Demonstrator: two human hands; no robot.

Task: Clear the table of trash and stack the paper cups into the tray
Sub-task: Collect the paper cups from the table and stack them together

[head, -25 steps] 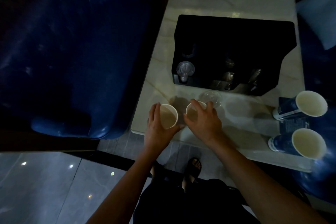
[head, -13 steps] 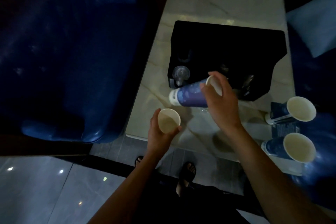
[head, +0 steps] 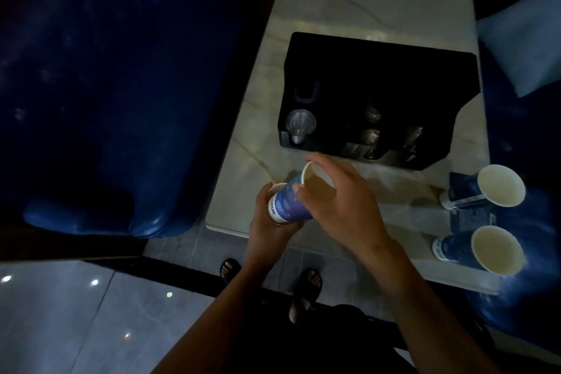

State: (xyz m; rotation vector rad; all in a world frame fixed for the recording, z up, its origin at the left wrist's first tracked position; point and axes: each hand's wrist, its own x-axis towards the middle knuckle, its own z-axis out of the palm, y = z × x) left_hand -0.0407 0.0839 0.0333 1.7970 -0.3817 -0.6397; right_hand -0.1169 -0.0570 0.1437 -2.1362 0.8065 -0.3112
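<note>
Dim light, view from above. Right hand (head: 340,203) at frame centre, fingers closed round a blue paper cup (head: 293,199); the cup is tilted, open mouth up and right toward the tray, base down and left. The thumb lies over its side near the rim and the other fingers wrap its far side.

Left hand (head: 268,222) just below and left of it, closed round a second cup (head: 277,187). Only a sliver of that cup's pale rim shows above the fingers. The base of the blue cup sits at this rim; whether it has entered or only touches cannot be told. Both cups hang over the near left corner of the marble table (head: 364,0).

Black tray (head: 382,70) stands on the table, upper centre right, well apart from the hands. A clear plastic lid (head: 300,123) shows in its near left compartment; dark wrapped items in the other slots are too dim to name.

Two more cups at right edge of frame, upright, mouths open: upper cup (head: 501,185), lower cup (head: 498,249), one beside the other.

Blue upholstered seat (head: 106,85) fills the left of frame.
</note>
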